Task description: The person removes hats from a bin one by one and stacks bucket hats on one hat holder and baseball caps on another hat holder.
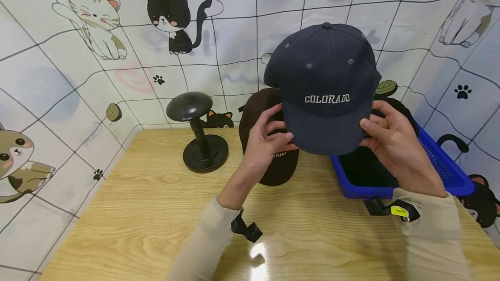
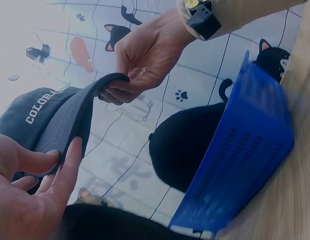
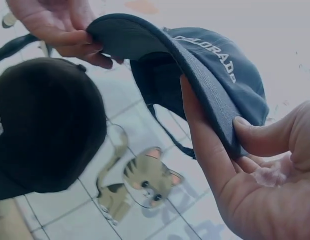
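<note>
One navy cap point(image 1: 327, 68), held above the desk point(image 1: 148, 211), brim toward the person.
Left hand point(image 1: 265, 145) and right hand point(image 1: 396, 144) pinch opposite brim edges, cap between them; a brown cap point(image 1: 255, 108) sits behind, nearer the left, its support seemingly hidden.

Both hands point(image 3: 260, 192) pinch the brim point(image 3: 207, 95) of a dark blue cap point(image 3: 210, 70), a black cap point(image 3: 49, 125) nearby.
</note>
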Action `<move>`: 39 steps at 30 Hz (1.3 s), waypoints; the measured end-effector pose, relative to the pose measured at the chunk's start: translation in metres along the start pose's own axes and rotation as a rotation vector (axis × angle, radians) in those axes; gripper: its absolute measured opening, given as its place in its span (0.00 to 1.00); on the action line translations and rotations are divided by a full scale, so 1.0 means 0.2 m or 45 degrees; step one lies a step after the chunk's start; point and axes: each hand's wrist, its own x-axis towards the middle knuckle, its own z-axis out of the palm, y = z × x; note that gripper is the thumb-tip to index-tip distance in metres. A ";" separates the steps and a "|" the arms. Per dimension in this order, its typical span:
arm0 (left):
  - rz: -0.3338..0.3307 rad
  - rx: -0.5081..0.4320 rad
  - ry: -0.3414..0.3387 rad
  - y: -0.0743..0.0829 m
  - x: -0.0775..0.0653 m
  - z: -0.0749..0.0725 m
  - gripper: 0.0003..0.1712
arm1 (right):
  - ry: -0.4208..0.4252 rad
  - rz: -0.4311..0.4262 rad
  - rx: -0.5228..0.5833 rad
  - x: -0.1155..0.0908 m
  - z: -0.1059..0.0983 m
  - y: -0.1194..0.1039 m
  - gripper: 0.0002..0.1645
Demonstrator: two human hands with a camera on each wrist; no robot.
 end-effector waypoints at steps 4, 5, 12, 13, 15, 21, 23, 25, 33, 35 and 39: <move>0.007 0.031 0.015 0.02 -0.03 -0.08 0.40 | 0.015 0.017 -0.068 0.02 0.08 0.04 0.17; 0.008 0.042 0.020 0.02 -0.03 -0.10 0.41 | 0.020 0.019 -0.085 0.03 0.10 0.06 0.16; -0.055 0.119 0.088 0.02 -0.10 -0.28 0.40 | 0.092 0.087 -0.202 0.07 0.25 0.17 0.17; -0.068 0.130 0.101 0.02 -0.11 -0.31 0.40 | 0.104 0.110 -0.225 0.08 0.26 0.19 0.17; -0.089 0.149 0.119 0.02 -0.12 -0.35 0.40 | 0.127 0.158 -0.261 0.09 0.29 0.22 0.17; -0.176 0.148 0.138 0.01 -0.12 -0.44 0.39 | 0.206 0.286 -0.315 0.11 0.33 0.30 0.20; -0.217 0.122 0.152 0.00 -0.11 -0.45 0.39 | 0.235 0.320 -0.329 0.12 0.33 0.32 0.23; -0.254 0.102 0.165 0.00 -0.11 -0.45 0.39 | 0.252 0.349 -0.346 0.12 0.34 0.33 0.27; -0.335 0.052 0.205 0.01 -0.10 -0.48 0.37 | 0.204 0.467 -0.390 0.13 0.34 0.35 0.40; -0.365 0.054 0.202 0.01 -0.10 -0.49 0.37 | 0.186 0.488 -0.415 0.13 0.34 0.35 0.41; -0.425 0.061 0.188 0.01 -0.10 -0.50 0.38 | 0.181 0.524 -0.432 0.14 0.33 0.36 0.42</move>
